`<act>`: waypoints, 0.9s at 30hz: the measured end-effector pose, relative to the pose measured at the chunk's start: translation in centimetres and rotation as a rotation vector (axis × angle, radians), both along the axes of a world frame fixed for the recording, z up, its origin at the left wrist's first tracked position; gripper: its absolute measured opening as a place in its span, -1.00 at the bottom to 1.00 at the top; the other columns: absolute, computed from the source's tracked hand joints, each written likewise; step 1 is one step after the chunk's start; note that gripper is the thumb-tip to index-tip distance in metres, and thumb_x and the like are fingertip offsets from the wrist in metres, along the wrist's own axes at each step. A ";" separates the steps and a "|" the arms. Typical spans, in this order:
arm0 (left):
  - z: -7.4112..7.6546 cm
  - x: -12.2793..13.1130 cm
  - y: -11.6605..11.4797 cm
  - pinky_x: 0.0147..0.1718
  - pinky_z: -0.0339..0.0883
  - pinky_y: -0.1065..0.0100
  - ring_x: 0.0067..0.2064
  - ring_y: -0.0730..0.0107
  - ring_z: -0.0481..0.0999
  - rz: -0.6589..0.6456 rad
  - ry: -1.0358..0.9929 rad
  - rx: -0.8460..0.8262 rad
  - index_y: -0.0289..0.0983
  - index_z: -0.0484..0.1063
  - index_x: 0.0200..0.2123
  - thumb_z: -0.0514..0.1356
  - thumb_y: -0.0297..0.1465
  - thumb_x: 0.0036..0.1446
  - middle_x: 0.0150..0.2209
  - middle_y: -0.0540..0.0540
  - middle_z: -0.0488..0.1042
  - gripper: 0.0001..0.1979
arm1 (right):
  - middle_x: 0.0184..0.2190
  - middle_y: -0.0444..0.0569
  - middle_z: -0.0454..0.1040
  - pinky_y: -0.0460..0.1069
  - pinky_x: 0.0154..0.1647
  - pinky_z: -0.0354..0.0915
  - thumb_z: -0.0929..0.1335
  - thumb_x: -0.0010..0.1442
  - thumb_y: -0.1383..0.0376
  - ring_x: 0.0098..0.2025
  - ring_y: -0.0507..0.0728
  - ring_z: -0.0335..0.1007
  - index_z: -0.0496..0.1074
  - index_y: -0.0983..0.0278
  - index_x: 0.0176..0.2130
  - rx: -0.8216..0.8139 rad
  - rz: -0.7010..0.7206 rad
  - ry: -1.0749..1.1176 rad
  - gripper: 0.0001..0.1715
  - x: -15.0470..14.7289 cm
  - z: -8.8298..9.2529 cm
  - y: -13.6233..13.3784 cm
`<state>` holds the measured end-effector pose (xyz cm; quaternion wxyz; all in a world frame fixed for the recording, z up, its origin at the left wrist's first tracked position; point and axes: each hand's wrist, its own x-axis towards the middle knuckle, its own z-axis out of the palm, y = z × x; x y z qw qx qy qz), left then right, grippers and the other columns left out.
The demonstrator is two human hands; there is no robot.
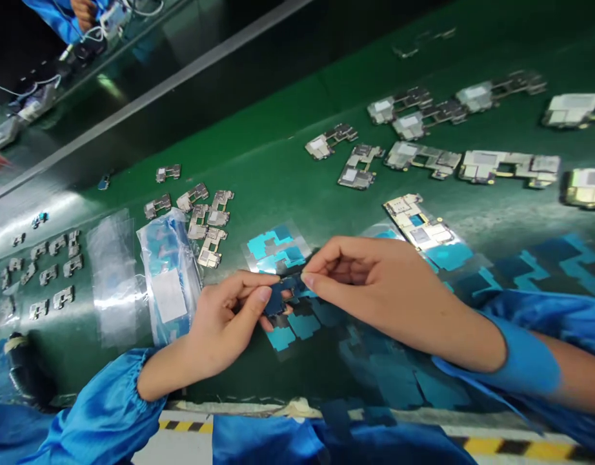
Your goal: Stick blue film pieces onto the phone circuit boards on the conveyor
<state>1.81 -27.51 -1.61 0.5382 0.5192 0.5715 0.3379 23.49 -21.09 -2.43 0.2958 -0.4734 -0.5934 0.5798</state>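
Between my two hands, a dark blue circuit board [277, 301] is held above the green work surface. My left hand [230, 316] pinches its left end between thumb and fingers. The thumb and fingertips of my right hand [370, 274] are closed on its right end. Right under the board lie sheets of shiny blue film pieces [282, 337], partly hidden by my hands. Just beyond my right hand, a silvery circuit board [416, 223] rests on more blue film [450, 256].
Several silvery circuit boards [418, 158] lie in groups toward the far right and at left centre. A plastic bag [166, 278] with a white label lies left of my hands, beside clear sheets [112, 271]. At upper left, another person's hand [84, 13] is near cables.
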 end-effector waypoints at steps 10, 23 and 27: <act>0.4 0.7 0.1 -0.41 0.59 0.49 -0.44 0.47 0.65 0.036 -0.074 -0.054 -0.29 0.53 -0.08 0.27 -0.28 0.36 -0.24 -0.15 0.72 -0.80 | -0.51 -0.15 0.61 -0.05 -0.42 0.45 0.41 0.12 0.27 -0.47 0.08 0.57 0.52 0.20 -0.42 0.001 0.012 0.003 -0.91 -0.1 -0.5 -0.3; 0.4 0.6 0.3 -0.39 0.60 0.45 -0.39 0.40 0.67 0.019 -0.119 -0.121 -0.29 0.50 -0.06 0.26 -0.27 0.37 -0.29 -0.12 0.69 -0.79 | -0.56 -0.19 0.46 -0.06 -0.50 0.36 0.43 0.12 0.21 -0.53 0.04 0.40 0.42 0.19 -0.41 -0.042 0.058 0.021 -0.86 -0.4 -0.5 -0.1; 0.4 0.7 0.6 -0.38 0.60 0.46 -0.33 0.37 0.69 0.023 -0.185 -0.138 -0.30 0.49 -0.08 0.26 -0.30 0.36 -0.32 -0.09 0.65 -0.81 | -0.53 -0.18 0.45 -0.05 -0.52 0.34 0.43 0.16 0.19 -0.52 0.05 0.41 0.41 0.18 -0.34 -0.073 0.085 0.041 -0.86 -0.4 -0.8 -0.3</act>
